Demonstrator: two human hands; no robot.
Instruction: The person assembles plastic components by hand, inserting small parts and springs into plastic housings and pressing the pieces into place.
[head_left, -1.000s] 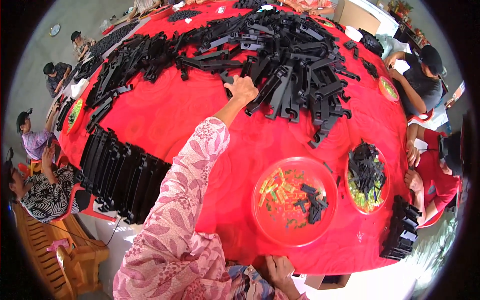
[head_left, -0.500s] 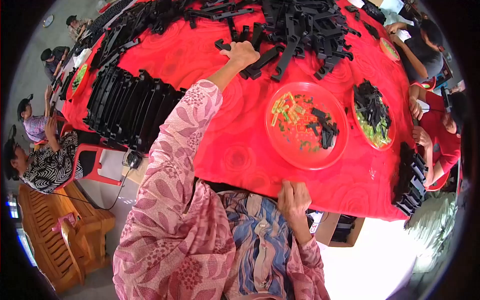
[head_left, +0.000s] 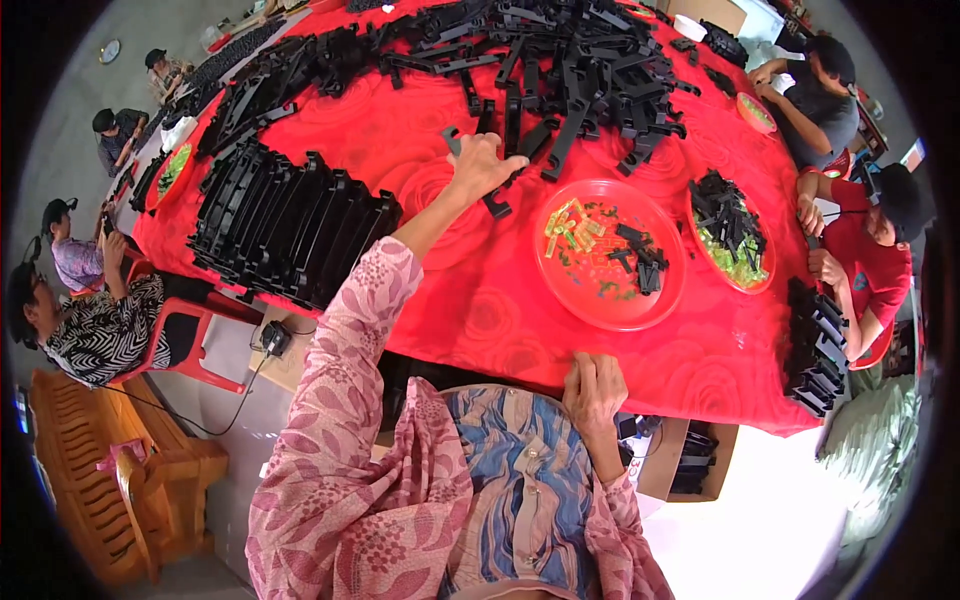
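Note:
My left hand (head_left: pixel 480 168) reaches forward over the red tablecloth, its fingers closed over a long black plastic part (head_left: pixel 497 207). The part's hooked ends stick out on either side of the hand, just on my side of a big heap of similar black parts (head_left: pixel 570 120). At the table's near edge rests my right hand (head_left: pixel 595 388), its fingers curled; whatever may be inside them is hidden. Between the heap and my right hand sits a round red plate (head_left: pixel 610 316) with small yellow-green pieces (head_left: pixel 573 228) and small black pieces (head_left: pixel 645 268).
Neatly stacked black parts (head_left: pixel 290 225) stand at the left. A second red bowl (head_left: pixel 766 280) of black and green pieces is to the right. Several people sit around the table; a person in red (head_left: pixel 870 260) works beside another black stack (head_left: pixel 815 350). A cardboard box (head_left: pixel 722 465) lies below the edge.
My left hand has drawn the black plastic part slightly toward me, away from the heap. The view has tilted a little. My right hand stays at the table edge.

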